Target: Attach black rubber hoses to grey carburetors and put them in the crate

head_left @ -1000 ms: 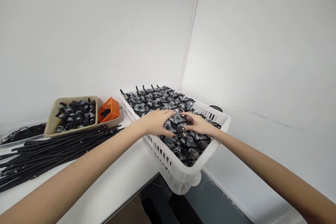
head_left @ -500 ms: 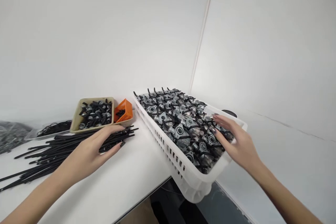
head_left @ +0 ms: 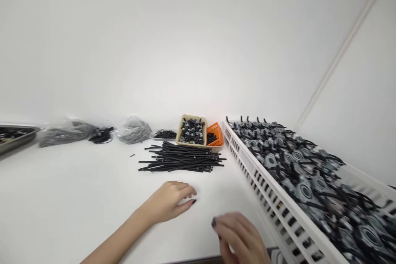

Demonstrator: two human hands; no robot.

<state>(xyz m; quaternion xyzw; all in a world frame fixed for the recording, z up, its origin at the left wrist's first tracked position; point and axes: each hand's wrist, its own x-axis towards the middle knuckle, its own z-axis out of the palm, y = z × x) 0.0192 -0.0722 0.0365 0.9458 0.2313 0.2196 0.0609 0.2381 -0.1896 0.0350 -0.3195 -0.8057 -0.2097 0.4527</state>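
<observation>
My left hand [head_left: 171, 201] hovers over the white table [head_left: 102, 189], just in front of a pile of black rubber tubes [head_left: 185, 157]. Its fingers are loosely bent, the thumb stands apart, and nothing shows between them. Near the table's front edge is my right hand [head_left: 241, 237], a little blurred, with curved fingers and a gap to the thumb; I see nothing in it. Beside it on the right stands a white slotted plastic basket [head_left: 262, 173], filled with grey metal parts [head_left: 306, 192] that have round openings and short black tubes attached.
Against the wall sit a beige bin [head_left: 183, 119] of black-and-silver pieces, an orange basket [head_left: 219, 128], a shallow dish [head_left: 154, 137] of thin black rings and a clear bag [head_left: 134, 130] of small grey parts. Farther left lie another bag [head_left: 66, 132] and a metal tray [head_left: 23, 142].
The view has swung left. My right hand has moved from above the basket's parts to over the table's front edge. My left hand is now in front of the tubes.
</observation>
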